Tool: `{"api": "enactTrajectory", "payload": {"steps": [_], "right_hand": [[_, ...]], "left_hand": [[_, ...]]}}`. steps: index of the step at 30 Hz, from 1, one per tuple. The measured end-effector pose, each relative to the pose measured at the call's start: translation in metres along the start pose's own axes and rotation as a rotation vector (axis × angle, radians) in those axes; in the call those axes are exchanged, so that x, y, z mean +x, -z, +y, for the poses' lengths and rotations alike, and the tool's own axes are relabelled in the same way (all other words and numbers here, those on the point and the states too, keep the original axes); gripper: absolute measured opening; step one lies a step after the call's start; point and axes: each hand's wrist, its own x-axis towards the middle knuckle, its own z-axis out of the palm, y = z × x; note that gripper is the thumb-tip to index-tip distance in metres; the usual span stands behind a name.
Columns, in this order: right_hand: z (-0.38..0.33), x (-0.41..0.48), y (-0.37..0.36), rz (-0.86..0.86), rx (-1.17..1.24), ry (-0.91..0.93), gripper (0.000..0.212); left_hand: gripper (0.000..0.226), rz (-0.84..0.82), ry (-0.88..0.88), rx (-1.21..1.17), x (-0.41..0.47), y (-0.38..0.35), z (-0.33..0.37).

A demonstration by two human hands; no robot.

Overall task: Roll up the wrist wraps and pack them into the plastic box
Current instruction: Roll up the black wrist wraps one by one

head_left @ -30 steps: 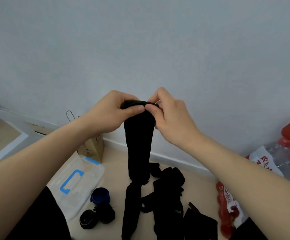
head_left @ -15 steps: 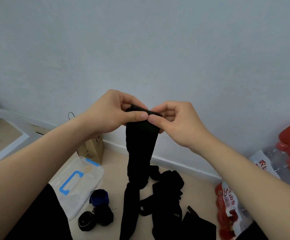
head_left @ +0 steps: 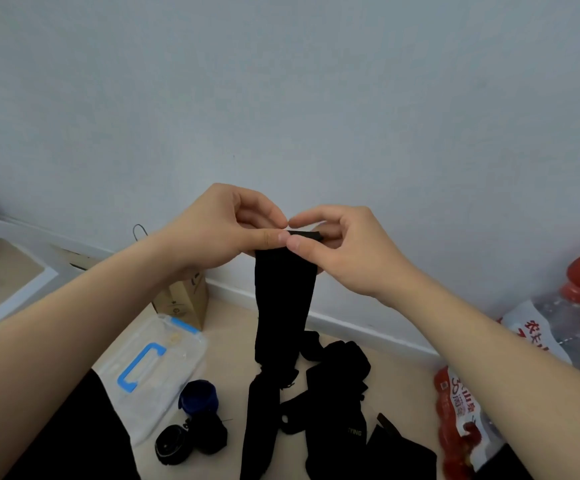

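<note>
Both grips pinch the top edge of a black wrist wrap [head_left: 283,306]: left hand [head_left: 226,230] and right hand [head_left: 344,247] thumb-to-finger, the strip hanging toward the floor [head_left: 233,344].

The left hand [head_left: 226,230] and right hand [head_left: 344,251] meet side by side in front of the wall [head_left: 281,98], thumbs touching. They pinch the top end of a wrist wrap [head_left: 283,306] between them, and it hangs down over the floor [head_left: 226,344]. Left of the hanging wrap, the plastic box [head_left: 150,365] lies on the floor. Behind the box, at the floor's edge against the wall, stands what may be a paper bag [head_left: 184,303]. Three rolled wraps [head_left: 198,401] sit clustered just off the box's near right corner. A pile of unrolled wraps [head_left: 337,393] lies right of the hanging wrap. Bottled-water packs [head_left: 461,420] stand farther right, along the floor's wall edge.
</note>
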Motion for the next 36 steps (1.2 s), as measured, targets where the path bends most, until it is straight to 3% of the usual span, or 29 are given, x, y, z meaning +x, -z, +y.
{"api": "enactTrajectory", "payload": {"steps": [3,5,8,11,17,22,26,31,36], "right_hand": [[-0.002,0.001,-0.004,0.009,0.021,-0.047,0.011],[-0.005,0.002,-0.007,0.063,0.017,-0.047,0.014],[-0.004,0.004,-0.007,0.123,-0.053,-0.015,0.015],[-0.005,0.002,-0.009,0.142,-0.107,0.058,0.014],[-0.011,-0.002,0.005,-0.049,0.072,-0.022,0.008],[-0.012,-0.002,0.000,0.044,0.027,-0.025,0.020],[-0.009,-0.002,-0.001,0.081,-0.065,0.027,0.024],[-0.008,-0.002,-0.002,0.000,-0.018,0.034,0.021],[-0.008,-0.001,-0.005,-0.128,0.039,-0.060,0.014]], "left_hand": [[0.020,0.032,-0.024,0.038,0.001,0.000,0.002],[0.014,-0.036,0.009,0.071,-0.001,0.000,0.005],[0.038,-0.187,0.081,0.040,-0.005,-0.003,0.006],[0.036,-0.212,0.147,-0.102,-0.003,-0.003,0.003],[0.034,-0.166,0.126,-0.186,-0.005,0.005,0.000],[0.029,-0.186,0.096,-0.018,-0.007,0.006,0.002],[0.046,-0.302,0.194,-0.118,-0.010,0.009,0.002],[0.043,-0.161,0.233,-0.175,-0.010,0.013,-0.002],[0.037,-0.045,0.121,-0.097,-0.012,0.012,0.000]]}}
